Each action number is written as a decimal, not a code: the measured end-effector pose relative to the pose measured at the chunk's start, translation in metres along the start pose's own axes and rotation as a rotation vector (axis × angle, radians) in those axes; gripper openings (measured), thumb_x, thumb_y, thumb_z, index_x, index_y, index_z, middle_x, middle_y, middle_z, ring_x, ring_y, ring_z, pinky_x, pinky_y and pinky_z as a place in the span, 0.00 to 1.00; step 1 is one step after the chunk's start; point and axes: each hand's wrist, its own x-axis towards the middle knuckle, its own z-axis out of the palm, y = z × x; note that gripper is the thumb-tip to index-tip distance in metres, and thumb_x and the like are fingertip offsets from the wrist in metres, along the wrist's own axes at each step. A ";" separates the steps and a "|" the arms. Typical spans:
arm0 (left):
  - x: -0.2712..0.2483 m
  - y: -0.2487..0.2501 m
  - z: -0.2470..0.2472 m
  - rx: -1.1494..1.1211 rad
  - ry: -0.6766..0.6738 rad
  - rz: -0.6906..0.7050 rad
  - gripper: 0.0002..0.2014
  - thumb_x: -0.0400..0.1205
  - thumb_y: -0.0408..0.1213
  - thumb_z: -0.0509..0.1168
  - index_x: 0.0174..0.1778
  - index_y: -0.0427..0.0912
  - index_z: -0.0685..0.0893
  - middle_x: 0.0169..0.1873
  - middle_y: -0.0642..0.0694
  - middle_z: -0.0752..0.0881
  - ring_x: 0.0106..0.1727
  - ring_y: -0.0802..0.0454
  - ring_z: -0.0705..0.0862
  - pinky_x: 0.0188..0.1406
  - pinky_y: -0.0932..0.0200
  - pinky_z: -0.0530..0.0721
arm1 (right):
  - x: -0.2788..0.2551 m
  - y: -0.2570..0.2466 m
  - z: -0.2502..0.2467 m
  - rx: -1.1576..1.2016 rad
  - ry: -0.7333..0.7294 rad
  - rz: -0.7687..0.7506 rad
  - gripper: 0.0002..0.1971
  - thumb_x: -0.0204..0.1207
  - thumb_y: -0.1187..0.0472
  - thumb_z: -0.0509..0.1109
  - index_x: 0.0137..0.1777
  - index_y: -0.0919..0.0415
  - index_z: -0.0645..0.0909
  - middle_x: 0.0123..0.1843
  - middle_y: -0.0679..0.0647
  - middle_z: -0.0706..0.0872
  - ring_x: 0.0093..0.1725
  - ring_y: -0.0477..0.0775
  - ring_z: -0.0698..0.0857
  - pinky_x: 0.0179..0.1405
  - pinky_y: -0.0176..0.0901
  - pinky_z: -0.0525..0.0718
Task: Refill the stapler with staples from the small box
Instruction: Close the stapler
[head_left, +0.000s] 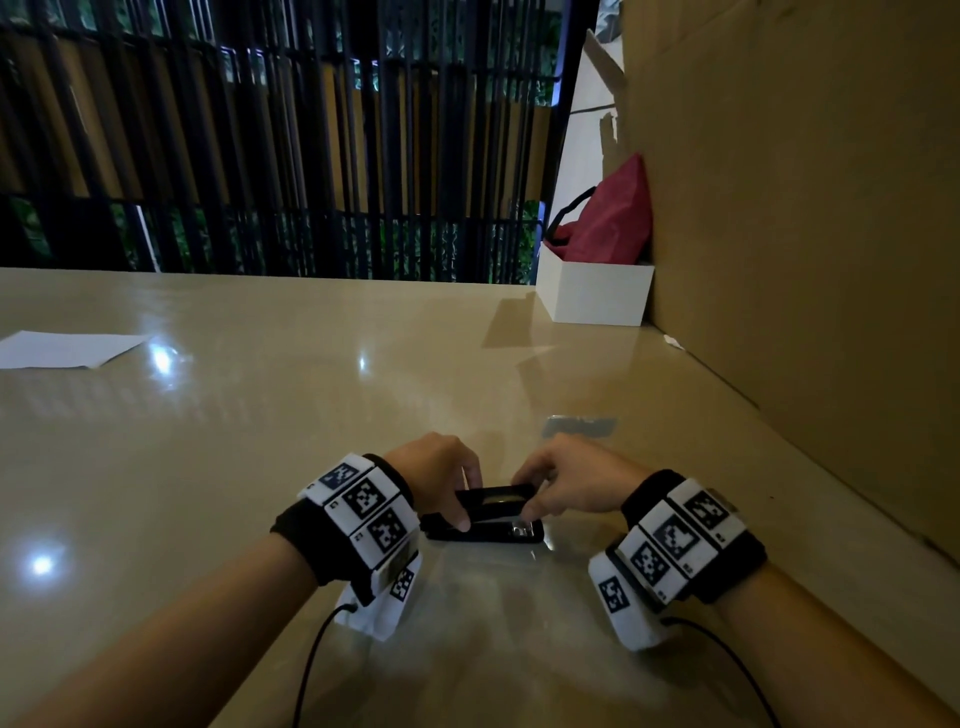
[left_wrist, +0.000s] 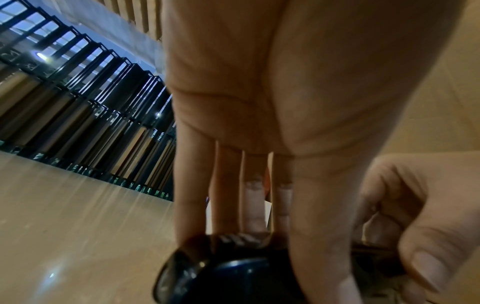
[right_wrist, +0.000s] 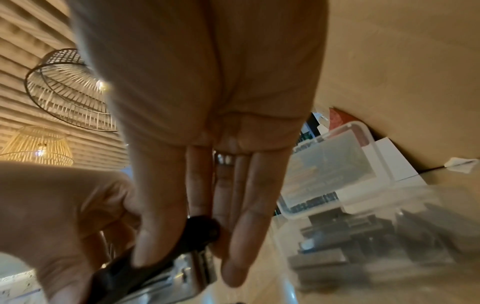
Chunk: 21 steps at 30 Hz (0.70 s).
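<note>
- The fingers of the left hand curl down over the black stapler and grip its rear end, thumb pressing the near edge; those of the right hand are closed around its front end, thumb on the lifted top arm.
- The table carries the stapler near its front edge, just ahead of both wrists.
- Well behind the stapler and to its right stands a large cardboard sheet, with a white box and a red bag at its foot.
- Far to the stapler's left lies a white paper.
- Just beyond the stapler on the right sits the small box, clear plastic, lid raised, dark staple strips inside.
- Judged progress: box opened and stapler seemingly being opened, its metal channel exposed; whether staples are in cannot be told. Taking a strip, loading it and closing appear to remain.
</note>
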 end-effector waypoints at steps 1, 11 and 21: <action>0.001 0.000 -0.001 0.007 0.002 0.001 0.20 0.71 0.33 0.76 0.59 0.40 0.85 0.59 0.42 0.89 0.60 0.44 0.85 0.58 0.54 0.82 | 0.001 -0.001 -0.001 -0.028 0.008 -0.009 0.17 0.70 0.63 0.76 0.59 0.64 0.86 0.40 0.53 0.88 0.30 0.42 0.79 0.28 0.25 0.78; 0.032 -0.007 -0.019 0.060 0.017 -0.061 0.21 0.71 0.31 0.76 0.60 0.37 0.85 0.60 0.39 0.88 0.61 0.42 0.85 0.58 0.52 0.82 | 0.016 -0.013 -0.024 -0.005 0.062 0.055 0.19 0.81 0.73 0.57 0.68 0.64 0.79 0.69 0.61 0.83 0.65 0.57 0.83 0.60 0.39 0.81; 0.054 -0.008 -0.025 0.131 0.043 -0.077 0.21 0.71 0.33 0.77 0.60 0.38 0.85 0.61 0.40 0.87 0.63 0.43 0.85 0.63 0.49 0.82 | 0.033 -0.020 -0.021 -0.169 0.013 0.085 0.23 0.78 0.76 0.53 0.68 0.64 0.80 0.59 0.57 0.86 0.57 0.56 0.83 0.55 0.44 0.80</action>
